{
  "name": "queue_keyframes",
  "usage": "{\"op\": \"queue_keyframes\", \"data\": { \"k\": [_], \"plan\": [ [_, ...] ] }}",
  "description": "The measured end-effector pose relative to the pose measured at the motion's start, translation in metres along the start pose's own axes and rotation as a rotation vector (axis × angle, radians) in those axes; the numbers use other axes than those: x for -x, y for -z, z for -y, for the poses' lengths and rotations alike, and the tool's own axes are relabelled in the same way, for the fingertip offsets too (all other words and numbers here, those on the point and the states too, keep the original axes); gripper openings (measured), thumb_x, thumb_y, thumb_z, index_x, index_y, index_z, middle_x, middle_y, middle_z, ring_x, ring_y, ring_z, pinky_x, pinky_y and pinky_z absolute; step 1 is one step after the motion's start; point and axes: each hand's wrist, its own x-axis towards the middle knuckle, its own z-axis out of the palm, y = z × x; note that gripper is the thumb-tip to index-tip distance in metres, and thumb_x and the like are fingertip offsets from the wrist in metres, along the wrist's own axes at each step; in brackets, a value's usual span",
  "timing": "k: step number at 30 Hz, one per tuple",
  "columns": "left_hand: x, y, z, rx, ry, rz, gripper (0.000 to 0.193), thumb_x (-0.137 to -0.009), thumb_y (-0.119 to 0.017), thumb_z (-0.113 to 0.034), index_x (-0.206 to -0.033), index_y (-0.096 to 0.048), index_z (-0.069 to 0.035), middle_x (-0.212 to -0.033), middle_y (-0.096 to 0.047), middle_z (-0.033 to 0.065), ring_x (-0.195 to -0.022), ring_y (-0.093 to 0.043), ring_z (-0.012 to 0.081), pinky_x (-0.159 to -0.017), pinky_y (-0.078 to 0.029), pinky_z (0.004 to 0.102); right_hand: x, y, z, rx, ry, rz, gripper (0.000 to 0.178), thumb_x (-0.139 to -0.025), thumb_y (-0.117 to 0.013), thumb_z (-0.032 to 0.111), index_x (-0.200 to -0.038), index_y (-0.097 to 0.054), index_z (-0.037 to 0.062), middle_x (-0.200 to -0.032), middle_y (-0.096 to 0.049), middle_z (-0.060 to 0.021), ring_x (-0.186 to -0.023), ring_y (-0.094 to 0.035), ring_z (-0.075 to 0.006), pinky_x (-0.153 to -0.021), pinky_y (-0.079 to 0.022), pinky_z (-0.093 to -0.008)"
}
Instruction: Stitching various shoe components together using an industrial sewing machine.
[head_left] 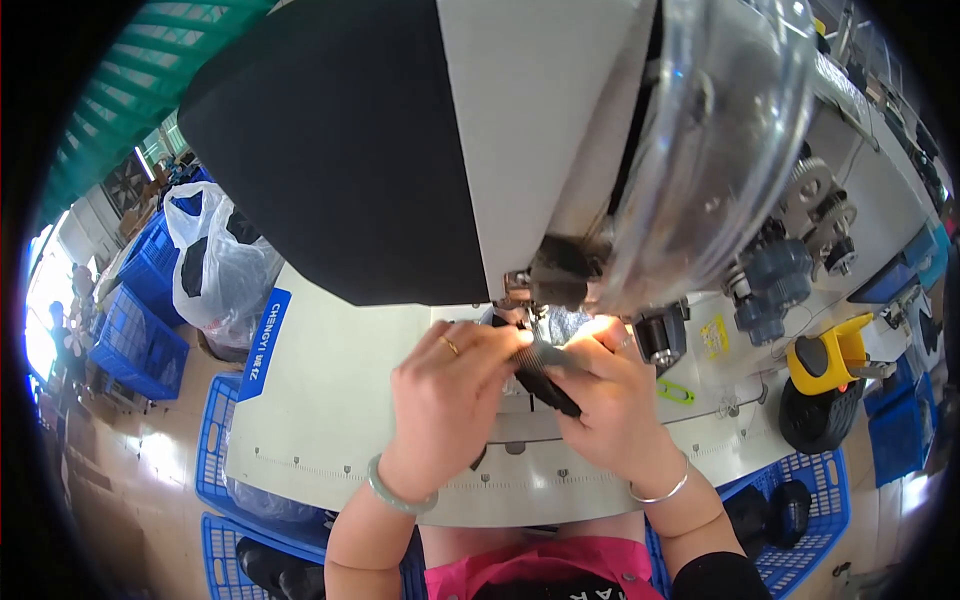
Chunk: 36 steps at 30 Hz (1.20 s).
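Both hands meet just below the needle area of a large white and black sewing machine (540, 290). Between them is a small black fabric piece (545, 385) with a ribbed grey-black band along its upper part. My left hand (450, 370) pinches its left side, fingertips close under the presser foot. On the right, my right hand (607, 385) grips the other side with thumb and fingers closed. A bright lamp glow falls by the right fingertips. Where the fabric meets the needle is partly hidden by the fingers.
The pale machine table (340, 400) has a ruler scale along its curved front edge. A yellow device (832, 355) and a green tool (676, 391) are at the right. Blue crates (215, 440) holding black items stand around the table. A white plastic bag (215, 270) sits at the left.
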Motion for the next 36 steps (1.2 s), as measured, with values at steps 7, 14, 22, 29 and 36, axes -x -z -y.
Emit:
{"op": "queue_keyframes", "data": {
  "k": [7,14,22,29,36],
  "plan": [
    [0.001,-0.007,-0.007,-0.075,0.008,-0.067,0.022,-0.069,-0.069,-0.001,-0.091,-0.071,-0.003,-0.087,-0.065,0.0044,-0.072,-0.058,0.0213,-0.062,-0.05,0.0318,-0.004,0.01,-0.001,-0.058,-0.017,0.077,0.038,-0.061,-0.07,0.004,-0.1,-0.073,0.0054,-0.086,-0.057,-0.0019,-0.08,-0.056,-0.0257,-0.065,-0.048,-0.0345],
    [0.011,-0.004,-0.007,-0.171,-0.148,0.009,0.035,-0.065,-0.063,-0.003,-0.099,-0.069,0.0,-0.097,-0.065,0.0055,-0.086,-0.062,0.0211,-0.071,-0.053,0.0311,0.015,0.014,-0.012,-0.063,-0.068,0.153,0.049,-0.06,-0.074,0.002,-0.108,-0.066,0.004,-0.115,-0.062,-0.0101,-0.105,-0.061,-0.0317,-0.08,-0.054,-0.0378],
    [0.01,-0.003,-0.007,-0.203,-0.14,0.056,0.035,-0.065,-0.063,-0.004,-0.1,-0.068,0.0,-0.1,-0.063,0.0059,-0.093,-0.06,0.0217,-0.074,-0.053,0.0312,0.017,0.011,-0.019,-0.015,0.019,0.094,0.042,-0.057,-0.071,0.001,-0.098,-0.07,0.0068,-0.113,-0.065,-0.0079,-0.096,-0.064,-0.029,-0.082,-0.053,-0.0398],
    [0.006,-0.002,-0.005,-0.175,-0.142,0.083,0.035,-0.067,-0.061,-0.003,-0.101,-0.066,0.001,-0.101,-0.062,0.0068,-0.093,-0.06,0.0226,-0.075,-0.053,0.0319,0.02,0.006,-0.017,0.003,0.002,0.081,0.043,-0.058,-0.073,0.002,-0.101,-0.07,0.0099,-0.114,-0.063,-0.0063,-0.09,-0.065,-0.0273,-0.071,-0.055,-0.0326],
    [0.004,-0.002,-0.009,-0.198,-0.09,0.051,0.034,-0.066,-0.063,-0.003,-0.099,-0.067,-0.001,-0.096,-0.063,0.0054,-0.093,-0.061,0.0231,-0.077,-0.053,0.0321,0.018,-0.002,-0.01,0.071,-0.02,0.079,0.041,-0.061,-0.071,0.001,-0.101,-0.07,0.0097,-0.111,-0.063,-0.0047,-0.091,-0.063,-0.026,-0.069,-0.056,-0.0333]
  ]
}}
